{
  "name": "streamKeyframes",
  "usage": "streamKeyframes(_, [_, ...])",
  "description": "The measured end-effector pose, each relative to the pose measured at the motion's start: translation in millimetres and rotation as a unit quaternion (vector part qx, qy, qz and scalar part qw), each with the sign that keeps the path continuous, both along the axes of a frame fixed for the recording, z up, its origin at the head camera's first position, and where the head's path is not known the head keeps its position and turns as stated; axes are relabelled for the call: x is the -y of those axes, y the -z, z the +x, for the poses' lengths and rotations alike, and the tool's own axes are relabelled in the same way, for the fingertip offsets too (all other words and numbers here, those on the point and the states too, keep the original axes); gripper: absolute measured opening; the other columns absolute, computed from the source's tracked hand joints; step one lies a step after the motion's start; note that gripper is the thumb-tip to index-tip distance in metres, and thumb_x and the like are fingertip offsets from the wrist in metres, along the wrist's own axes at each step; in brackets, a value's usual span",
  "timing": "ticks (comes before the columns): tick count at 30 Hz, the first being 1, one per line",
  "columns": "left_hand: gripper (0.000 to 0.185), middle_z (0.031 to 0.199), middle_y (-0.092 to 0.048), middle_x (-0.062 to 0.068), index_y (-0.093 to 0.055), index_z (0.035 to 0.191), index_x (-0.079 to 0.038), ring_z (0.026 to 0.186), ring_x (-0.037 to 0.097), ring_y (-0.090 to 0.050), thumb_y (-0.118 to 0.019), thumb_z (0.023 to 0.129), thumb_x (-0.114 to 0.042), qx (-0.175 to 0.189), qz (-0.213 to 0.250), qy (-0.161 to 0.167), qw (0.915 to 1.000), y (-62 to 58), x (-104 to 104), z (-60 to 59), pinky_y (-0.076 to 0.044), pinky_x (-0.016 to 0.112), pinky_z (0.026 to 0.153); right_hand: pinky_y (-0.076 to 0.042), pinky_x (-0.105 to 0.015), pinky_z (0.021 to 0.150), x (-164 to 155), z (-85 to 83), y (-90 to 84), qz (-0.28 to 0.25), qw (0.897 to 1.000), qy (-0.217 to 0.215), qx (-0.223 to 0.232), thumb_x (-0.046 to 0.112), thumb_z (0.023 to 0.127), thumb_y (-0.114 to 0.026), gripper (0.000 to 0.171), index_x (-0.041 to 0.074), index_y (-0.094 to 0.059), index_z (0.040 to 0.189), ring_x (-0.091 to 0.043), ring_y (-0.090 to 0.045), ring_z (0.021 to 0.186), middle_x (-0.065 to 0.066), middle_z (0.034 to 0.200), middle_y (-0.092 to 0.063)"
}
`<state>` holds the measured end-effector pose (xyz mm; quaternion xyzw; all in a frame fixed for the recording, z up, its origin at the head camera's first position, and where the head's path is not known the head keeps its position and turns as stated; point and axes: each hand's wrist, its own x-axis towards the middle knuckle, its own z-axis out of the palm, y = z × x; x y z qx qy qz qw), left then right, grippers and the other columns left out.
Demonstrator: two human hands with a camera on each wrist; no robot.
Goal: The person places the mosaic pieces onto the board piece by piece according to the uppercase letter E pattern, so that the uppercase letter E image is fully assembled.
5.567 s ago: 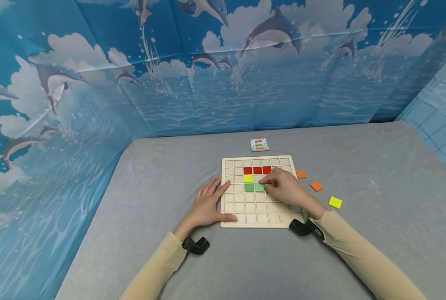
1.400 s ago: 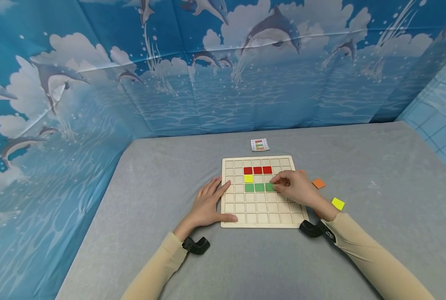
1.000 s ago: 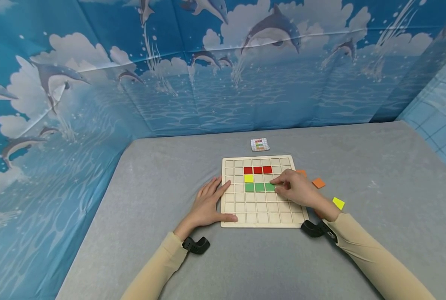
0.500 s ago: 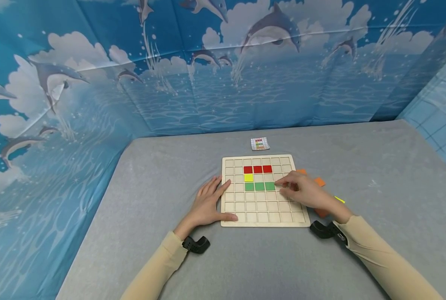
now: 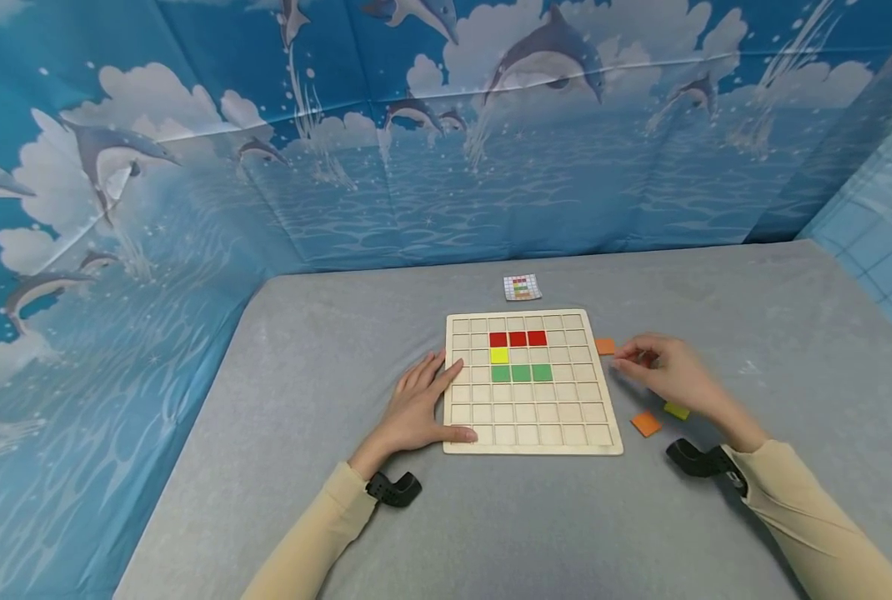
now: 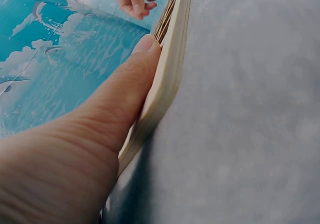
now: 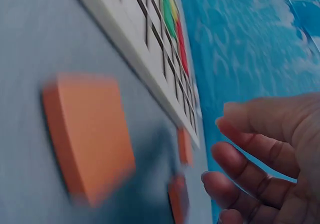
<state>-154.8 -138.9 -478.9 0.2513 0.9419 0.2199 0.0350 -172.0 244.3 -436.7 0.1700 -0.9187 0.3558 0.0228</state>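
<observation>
A: While the left hand [image 5: 416, 408] lies flat, its thumb pressed to the near-left edge of the board [image 5: 533, 442], the right hand [image 5: 671, 375] hovers over the desk [image 5: 536, 517], just right of the board. Its fingers are loosely curled and grasp nothing. An orange tile [image 5: 636, 357] peeps from under its fingertips.

B: And the other tiles?

A: Seated in the grid: three red [image 5: 517, 338], one yellow [image 5: 499, 355], three green [image 5: 521, 373]. Loose on the desk: one orange [image 5: 604, 346] just beside the board's right edge, another [image 5: 646, 423] nearer the person, a yellow one [image 5: 676, 411] part-hidden by the wrist.

B: Risks?

A: Judged from the layout, the tiles are thin and lie flat, so a pinch could slip or skid one away. The right sleeve [image 5: 814, 525] could sweep the near tiles. If the left hand lifted, the board might shift.

B: Any writing?

A: None legible. The small card [image 5: 522, 287] beyond the board shows only a coloured grid; no brand is visible.
</observation>
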Motion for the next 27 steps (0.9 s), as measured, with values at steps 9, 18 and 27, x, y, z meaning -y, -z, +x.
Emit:
streamKeyframes(9, [0.107, 0.158, -0.007, 0.006, -0.019, 0.153, -0.023, 0.143, 0.021, 0.0, -0.072, 0.07, -0.065, 0.0, -0.001, -0.001, 1.0, -0.4, -1, -0.1, -0.008, 0.045, 0.11, -0.038, -0.028, 0.055, -43, 8.7, -5.9, 0.067, 0.994, -0.001, 0.082, 0.032, 0.078, -0.08, 0.032, 0.006, -0.064, 0.089, -0.015, -0.047, 0.065, 0.0, 0.077, -0.055])
streamKeyframes(18, [0.107, 0.158, -0.008, 0.007, -0.02, 0.153, -0.022, 0.143, 0.023, -0.001, -0.073, 0.07, -0.063, -0.004, 0.007, 0.002, 1.0, -1.8, 0, 1.3, -0.009, 0.047, 0.11, -0.031, -0.025, 0.053, -61, 19.3, 0.8, 0.079, 0.988, -0.033, 0.132, 0.038, 0.071, -0.083, 0.041, 0.009, -0.056, 0.084, -0.009, -0.041, 0.06, 0.001, 0.071, -0.046])
streamKeyframes(27, [0.107, 0.158, -0.006, 0.006, -0.019, 0.153, -0.022, 0.143, 0.022, 0.0, -0.072, 0.07, -0.064, 0.005, -0.002, -0.001, 1.0, -2.5, -1, 1.4, -0.007, 0.045, 0.11, -0.033, -0.025, 0.054, -60, 20.0, 7.3, 0.078, 0.992, -0.023, 0.1, 0.024, 0.073, -0.084, 0.033, 0.007, -0.059, 0.087, -0.011, -0.041, 0.063, 0.0, 0.076, -0.048])
